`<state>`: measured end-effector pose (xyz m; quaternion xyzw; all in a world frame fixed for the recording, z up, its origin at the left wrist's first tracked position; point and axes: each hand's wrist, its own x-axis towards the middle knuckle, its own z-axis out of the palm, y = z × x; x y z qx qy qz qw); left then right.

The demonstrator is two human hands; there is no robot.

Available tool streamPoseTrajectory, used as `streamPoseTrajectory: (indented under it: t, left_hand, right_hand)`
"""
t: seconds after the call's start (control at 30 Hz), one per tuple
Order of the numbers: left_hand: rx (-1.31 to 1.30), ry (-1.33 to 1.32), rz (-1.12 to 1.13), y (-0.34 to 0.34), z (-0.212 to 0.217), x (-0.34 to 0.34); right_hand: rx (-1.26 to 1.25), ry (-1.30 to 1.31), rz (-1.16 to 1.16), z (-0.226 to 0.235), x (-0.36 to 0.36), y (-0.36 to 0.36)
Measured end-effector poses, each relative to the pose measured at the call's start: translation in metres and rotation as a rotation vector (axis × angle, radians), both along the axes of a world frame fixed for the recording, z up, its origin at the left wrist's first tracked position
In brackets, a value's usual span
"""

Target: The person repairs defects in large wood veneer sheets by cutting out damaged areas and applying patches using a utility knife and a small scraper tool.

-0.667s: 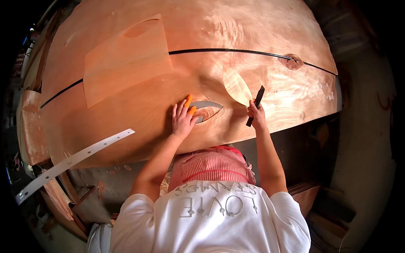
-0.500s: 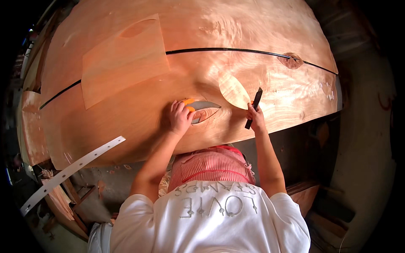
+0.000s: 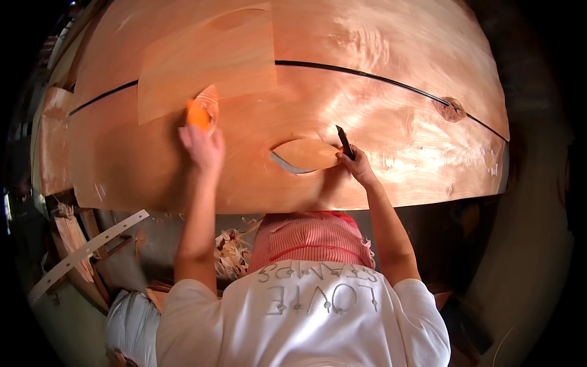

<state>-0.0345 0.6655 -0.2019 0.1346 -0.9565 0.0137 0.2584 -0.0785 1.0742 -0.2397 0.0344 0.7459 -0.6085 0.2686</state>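
Note:
A wide reddish wood veneer sheet (image 3: 391, 177) spreads before me. My right hand (image 3: 358, 166) is closed round a black-bladed knife (image 3: 345, 142), and its fingertips touch the right tip of a leaf-shaped veneer patch (image 3: 312, 154). That patch lies over a leaf-shaped hole; a grey strip of the gap (image 3: 287, 164) shows along its lower left edge. Farther left, my left hand (image 3: 205, 150), smeared by motion, is closed on an orange object (image 3: 198, 115) whose kind I cannot make out. A knotty leaf-shaped veneer offcut (image 3: 211, 101) is up against it, apparently held too.
A rectangular veneer piece (image 3: 208, 61) lies on the sheet at upper left. A black strip (image 3: 367, 74) crosses the sheet, passing a knotty oval (image 3: 449, 110) at right. A white perforated strip (image 3: 92, 248) juts in at lower left, near wood scraps (image 3: 232, 254).
My left hand has moved up and left from the hole with the orange object and the knotty offcut. My right hand has brought the patch left and down over the hole.

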Motion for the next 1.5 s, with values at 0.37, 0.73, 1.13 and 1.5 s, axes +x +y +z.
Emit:
streamPoseTrajectory:
  t: [0.37, 0.73, 1.13, 1.5]
  left_hand:
    - [0.321, -0.413, -0.32, 0.118, -0.038, 0.068]
    - [0.327, -0.409, -0.463, 0.122, -0.036, 0.071]
    - [0.348, -0.388, -0.448, 0.124, -0.036, 0.073]
    - [0.348, -0.393, -0.445, 0.125, -0.034, 0.073]
  right_hand:
    - [0.375, 0.216, 0.118, -0.015, -0.003, -0.001]
    - [0.481, 0.153, 0.191, 0.011, -0.006, -0.012]
    - [0.553, 0.191, 0.213, 0.012, -0.004, -0.016]
    - [0.659, 0.367, 0.038, 0.01, 0.002, -0.02]
